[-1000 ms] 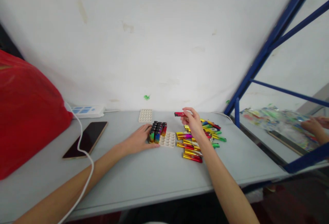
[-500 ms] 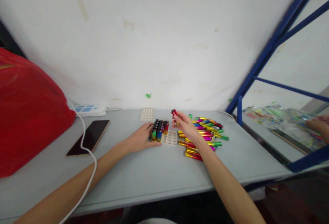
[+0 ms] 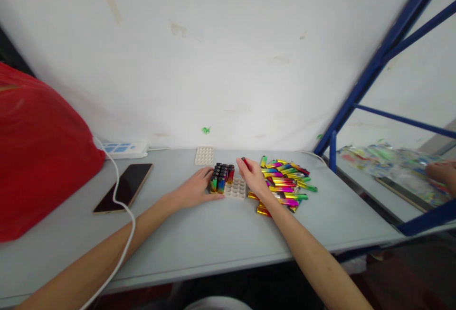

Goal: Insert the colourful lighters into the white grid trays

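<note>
A white tray with round hollows point(image 3: 235, 189) lies on the table, its left part filled with several upright shiny coloured tubes with black tops point(image 3: 220, 177). Around their left side rests my left hand point(image 3: 195, 189), thumb and fingers apart, its thumb along the tray's front edge. My right hand point(image 3: 252, 174) is above the tray's right side, pinching a red tube with a dark top point(image 3: 245, 162); its lower part is hidden by the fingers. Right of that hand lies a loose pile of shiny multicoloured tubes point(image 3: 285, 184).
Behind is a second, bare white tray point(image 3: 204, 155). To the left are a phone point(image 3: 124, 187), a white cable point(image 3: 116, 182), a power strip point(image 3: 124, 150) and a red bag point(image 3: 42, 153). A blue metal frame point(image 3: 363, 77) stands right; beyond it shows another person's hand point(image 3: 443, 173).
My right hand has shifted slightly and turned, so the red tube is now mostly covered by its fingers. The near part of the pile looks changed. My left hand stays in place.
</note>
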`<state>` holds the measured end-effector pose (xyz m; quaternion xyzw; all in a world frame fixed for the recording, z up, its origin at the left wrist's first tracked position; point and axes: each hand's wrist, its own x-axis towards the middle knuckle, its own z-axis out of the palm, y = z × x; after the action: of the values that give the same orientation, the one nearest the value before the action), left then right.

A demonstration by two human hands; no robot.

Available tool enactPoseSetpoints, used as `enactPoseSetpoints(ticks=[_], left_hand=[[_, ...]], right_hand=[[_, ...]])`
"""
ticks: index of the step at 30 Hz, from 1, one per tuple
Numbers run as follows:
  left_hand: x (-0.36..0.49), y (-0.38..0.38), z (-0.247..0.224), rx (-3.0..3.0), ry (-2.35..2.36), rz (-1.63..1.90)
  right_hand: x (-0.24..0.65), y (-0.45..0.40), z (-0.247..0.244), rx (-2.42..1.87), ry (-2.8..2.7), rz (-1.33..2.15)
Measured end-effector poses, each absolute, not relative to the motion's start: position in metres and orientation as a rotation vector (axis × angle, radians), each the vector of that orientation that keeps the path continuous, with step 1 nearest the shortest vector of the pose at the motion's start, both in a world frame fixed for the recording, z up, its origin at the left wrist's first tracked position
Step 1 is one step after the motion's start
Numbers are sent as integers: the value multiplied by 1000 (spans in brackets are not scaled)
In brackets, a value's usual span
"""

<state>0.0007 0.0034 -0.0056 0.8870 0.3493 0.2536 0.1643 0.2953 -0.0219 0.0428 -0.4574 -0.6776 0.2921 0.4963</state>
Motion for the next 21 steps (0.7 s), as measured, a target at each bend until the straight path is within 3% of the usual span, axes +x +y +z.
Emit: enactPoseSetpoints(ticks=[6, 21], left_hand=[[0, 5, -6, 2544, 977, 722], [0, 4, -6, 2547, 1002, 703]], right_hand=[[294, -26, 48, -1279, -1638, 565], [296, -29, 52, -1223, -1742, 473]])
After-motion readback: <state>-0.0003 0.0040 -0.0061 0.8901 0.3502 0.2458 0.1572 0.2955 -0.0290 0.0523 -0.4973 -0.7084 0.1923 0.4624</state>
